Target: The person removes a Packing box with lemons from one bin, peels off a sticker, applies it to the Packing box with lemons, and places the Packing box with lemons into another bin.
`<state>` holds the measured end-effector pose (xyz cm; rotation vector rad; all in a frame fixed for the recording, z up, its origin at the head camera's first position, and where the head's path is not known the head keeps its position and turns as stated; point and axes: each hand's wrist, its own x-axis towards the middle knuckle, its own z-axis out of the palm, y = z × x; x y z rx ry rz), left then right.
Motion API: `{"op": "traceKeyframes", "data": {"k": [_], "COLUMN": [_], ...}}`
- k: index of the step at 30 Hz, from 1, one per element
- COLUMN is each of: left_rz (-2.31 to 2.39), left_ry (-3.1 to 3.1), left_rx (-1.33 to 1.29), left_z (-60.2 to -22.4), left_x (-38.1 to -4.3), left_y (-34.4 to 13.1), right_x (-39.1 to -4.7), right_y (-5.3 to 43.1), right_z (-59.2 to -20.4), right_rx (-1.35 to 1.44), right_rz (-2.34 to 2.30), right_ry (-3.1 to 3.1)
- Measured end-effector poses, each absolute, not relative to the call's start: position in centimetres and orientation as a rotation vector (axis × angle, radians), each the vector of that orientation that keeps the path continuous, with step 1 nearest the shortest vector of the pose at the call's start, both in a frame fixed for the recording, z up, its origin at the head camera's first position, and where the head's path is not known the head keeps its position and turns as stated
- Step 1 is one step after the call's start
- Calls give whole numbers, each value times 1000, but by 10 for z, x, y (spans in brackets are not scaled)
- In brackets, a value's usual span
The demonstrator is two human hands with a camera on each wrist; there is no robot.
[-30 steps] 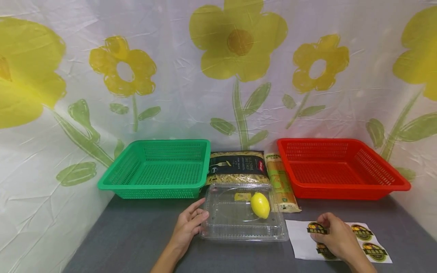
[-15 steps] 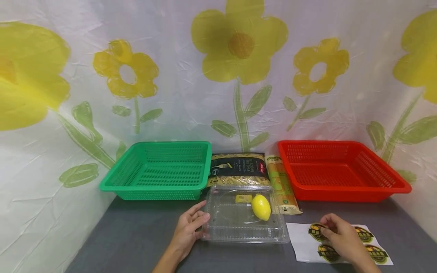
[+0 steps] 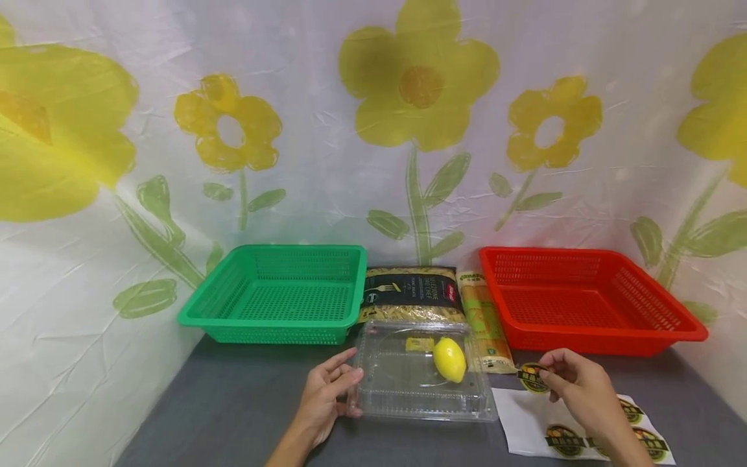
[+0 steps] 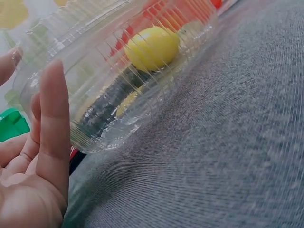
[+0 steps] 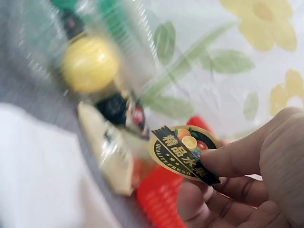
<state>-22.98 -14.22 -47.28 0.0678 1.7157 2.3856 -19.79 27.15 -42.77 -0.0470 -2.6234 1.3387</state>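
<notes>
In the head view my right hand [image 3: 583, 395] pinches a round black-and-gold sticker [image 3: 532, 377] between thumb and fingers, held up above the white sticker sheet [image 3: 528, 421]. The right wrist view shows fruit and Chinese lettering on that sticker [image 5: 180, 154]. My left hand [image 3: 327, 392] rests against the left side of a clear plastic clamshell box [image 3: 403, 402], its fingers fairly straight. A yellow lemon [image 3: 449, 360] and a small yellow label [image 3: 419, 344] show through the box. More stickers stay on the sheet, partly covered by my right wrist.
A green basket [image 3: 268, 322] stands at the back left and a red basket [image 3: 589, 340] at the back right. Between them lie a pasta bag [image 3: 408, 292] and a long yellow-green packet [image 3: 487, 324], behind the box. A flowered curtain [image 3: 315, 130] closes off the back.
My right hand has lifted the sticker off the sheet, raising it away from the paper. The left hand stays at the box's left side. The whole view shifts slightly downward and right.
</notes>
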Motion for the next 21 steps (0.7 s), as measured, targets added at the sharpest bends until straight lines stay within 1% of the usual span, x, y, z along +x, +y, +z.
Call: {"op": "traceKeyframes", "data": {"k": [9,21], "left_rz": [2394,2412], "left_ry": [1685,1620], "left_rx": [50,72], "left_z": [-471,-472], "left_x": [-229,-230], "left_y": [-144,-146], "right_x": [-216,-233], "right_y": [237,196], "right_z": [-395,-381], "right_rx": [170,306], "right_rz": [1580,1743], "right_ry": [-2466,-2406]}}
